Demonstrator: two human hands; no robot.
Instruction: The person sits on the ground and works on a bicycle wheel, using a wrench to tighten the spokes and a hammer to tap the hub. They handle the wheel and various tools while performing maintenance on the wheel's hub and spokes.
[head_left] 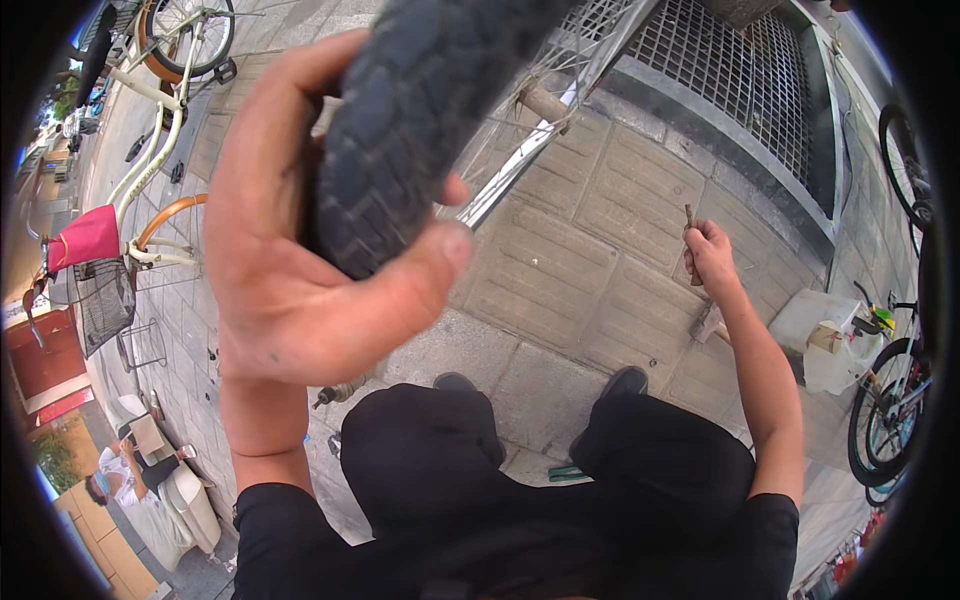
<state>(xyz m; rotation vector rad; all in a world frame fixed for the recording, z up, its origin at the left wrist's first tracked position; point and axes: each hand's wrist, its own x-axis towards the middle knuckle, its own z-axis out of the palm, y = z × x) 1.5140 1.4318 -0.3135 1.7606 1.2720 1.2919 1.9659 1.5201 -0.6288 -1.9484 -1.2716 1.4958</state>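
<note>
Close up, my left hand is wrapped round the black knobbly tyre of a bicycle wheel, thumb on one side and fingers on the other. The wheel is raised and tilted, so its spokes, metal rim and hub show to the right of the tyre. Lower down on the right, my right hand is closed in a fist on a thin, rusty-looking metal rod. Both ends of the rod stick out of the fist. It is apart from the wheel, above the paving.
A hammer-like tool lies on the paving, partly behind my right forearm. Beyond is a metal grating. A white box and parked bicycles stand at right. A cream bicycle stands at left, near a seated person.
</note>
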